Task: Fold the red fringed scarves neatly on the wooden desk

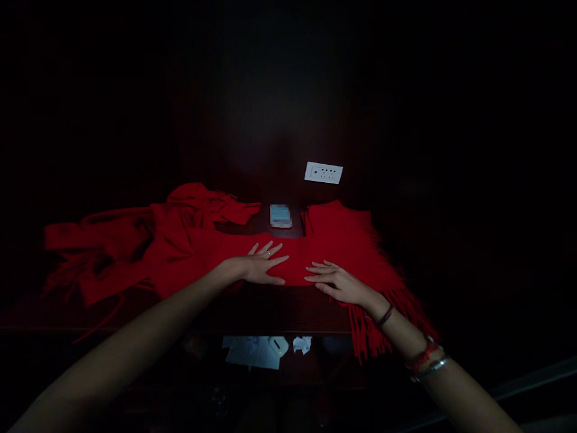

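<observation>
A red fringed scarf (338, 231) lies across a dark table (252, 310). Its left part is bunched and crumpled, while the middle and right lie flatter, with the fringe hanging over the front edge at the right. My left hand (264, 266) rests flat on the scarf's middle, fingers spread, a ring on one finger. To its right, my right hand (338, 282) lies on the scarf near its front edge with fingers stretched out. Neither hand grips the cloth.
A phone (280, 216) with a blurred screen lies behind the scarf. On the dark wall is a white socket plate (323, 172). Below the tabletop are papers (252, 353), a small white case (278, 345) and a crumpled tissue (302, 344). The surroundings are very dark.
</observation>
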Demonstrator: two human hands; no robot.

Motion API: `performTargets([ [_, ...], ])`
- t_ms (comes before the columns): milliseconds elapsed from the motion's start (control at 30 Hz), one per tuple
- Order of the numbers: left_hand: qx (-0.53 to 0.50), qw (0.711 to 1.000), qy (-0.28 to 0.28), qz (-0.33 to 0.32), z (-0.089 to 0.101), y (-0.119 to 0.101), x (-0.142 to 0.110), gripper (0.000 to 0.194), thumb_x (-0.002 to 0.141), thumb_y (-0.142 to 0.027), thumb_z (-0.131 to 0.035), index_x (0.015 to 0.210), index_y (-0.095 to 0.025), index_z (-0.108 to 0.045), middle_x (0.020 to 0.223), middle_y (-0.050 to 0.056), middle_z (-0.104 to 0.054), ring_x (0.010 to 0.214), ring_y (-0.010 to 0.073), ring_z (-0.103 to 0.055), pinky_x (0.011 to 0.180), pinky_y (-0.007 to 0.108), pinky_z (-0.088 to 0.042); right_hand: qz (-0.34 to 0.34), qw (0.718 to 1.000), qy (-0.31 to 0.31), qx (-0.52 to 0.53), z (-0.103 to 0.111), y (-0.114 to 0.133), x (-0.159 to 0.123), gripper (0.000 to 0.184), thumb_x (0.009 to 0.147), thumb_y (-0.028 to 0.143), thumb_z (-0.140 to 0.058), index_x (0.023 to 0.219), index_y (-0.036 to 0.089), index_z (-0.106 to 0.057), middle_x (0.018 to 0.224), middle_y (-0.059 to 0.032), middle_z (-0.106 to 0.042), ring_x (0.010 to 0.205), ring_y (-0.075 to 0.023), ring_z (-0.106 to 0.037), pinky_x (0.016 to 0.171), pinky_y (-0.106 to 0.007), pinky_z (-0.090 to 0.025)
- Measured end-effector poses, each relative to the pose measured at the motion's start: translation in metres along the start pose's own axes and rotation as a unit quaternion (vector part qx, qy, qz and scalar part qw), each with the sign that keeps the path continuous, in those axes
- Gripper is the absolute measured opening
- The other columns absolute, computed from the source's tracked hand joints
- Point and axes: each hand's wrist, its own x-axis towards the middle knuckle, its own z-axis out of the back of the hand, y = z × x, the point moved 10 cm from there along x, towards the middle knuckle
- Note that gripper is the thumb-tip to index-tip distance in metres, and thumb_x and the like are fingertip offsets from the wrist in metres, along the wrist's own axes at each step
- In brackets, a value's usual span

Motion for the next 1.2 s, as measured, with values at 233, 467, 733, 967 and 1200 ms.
performTargets([
  [233, 0.074, 0.984, -0.115, -0.11, 0.017, -0.021, -0.025, 0.066, 0.073, -0.058, -0.037, 0.128, -0.024, -0.025, 0.134, 0.01, -0.024, 0.12, 0.0279, -0.021, 0.096, 0.042, -0.016, 0.006, 0.999, -0.041, -0.018, 0.011, 0.007, 0.004, 0.03, 0.079, 0.029, -0.045, 0.105, 0.019, -0.056, 0.107, -0.0065, -0.057, 0.104, -0.0168, -0.047, 0.095, -0.04, -0.027],
  [467, 0.175, 0.954, -0.152, -0.19, 0.03, -0.028, -0.048, 0.031, 0.076, -0.019, -0.042, 0.107, -0.023, -0.047, 0.097, 0.003, -0.054, 0.084, 0.015, -0.051, 0.069, 0.023, -0.038, 0.008, 0.996, -0.041, -0.073, 0.01, 0.036, 0.026, 0.031, 0.079, 0.027, -0.045, 0.107, 0.014, -0.052, 0.098, -0.0087, -0.059, 0.092, -0.0165, -0.052, 0.079, -0.03, -0.041],
  [733, 0.187, 0.932, -0.244, -0.193, 0.03, -0.026, -0.047, 0.023, 0.086, -0.026, -0.032, 0.085, -0.018, -0.053, 0.082, 0.002, -0.054, 0.075, 0.0123, -0.051, 0.063, 0.021, -0.037, -0.049, 0.985, -0.069, -0.15, 0.003, 0.035, 0.031, 0.021, 0.079, 0.015, -0.042, 0.093, 0.013, -0.057, 0.08, -0.0063, -0.061, 0.074, -0.0144, -0.053, 0.068, -0.025, -0.042],
  [967, 0.129, 0.932, -0.263, -0.214, 0.035, -0.02, -0.051, 0.023, 0.086, -0.029, -0.033, 0.082, -0.017, -0.052, 0.078, 0.0, -0.053, 0.071, 0.0096, -0.049, 0.064, 0.019, -0.035, -0.038, 0.976, -0.08, -0.2, 0.003, 0.034, 0.029, 0.018, 0.081, 0.018, -0.041, 0.085, 0.014, -0.058, 0.074, -0.0048, -0.059, 0.067, -0.0128, -0.051, 0.065, -0.024, -0.039],
  [1200, 0.263, 0.899, -0.264, -0.231, 0.029, -0.036, -0.06, 0.025, 0.087, -0.026, -0.03, 0.077, -0.018, -0.052, 0.074, 0.001, -0.052, 0.067, 0.0112, -0.047, 0.057, 0.022, -0.032, 0.005, 0.96, -0.082, -0.267, 0.003, 0.041, 0.026, 0.018, 0.082, 0.017, -0.041, 0.077, 0.014, -0.057, 0.067, -0.0031, -0.058, 0.062, -0.0127, -0.049, 0.059, -0.025, -0.036],
])
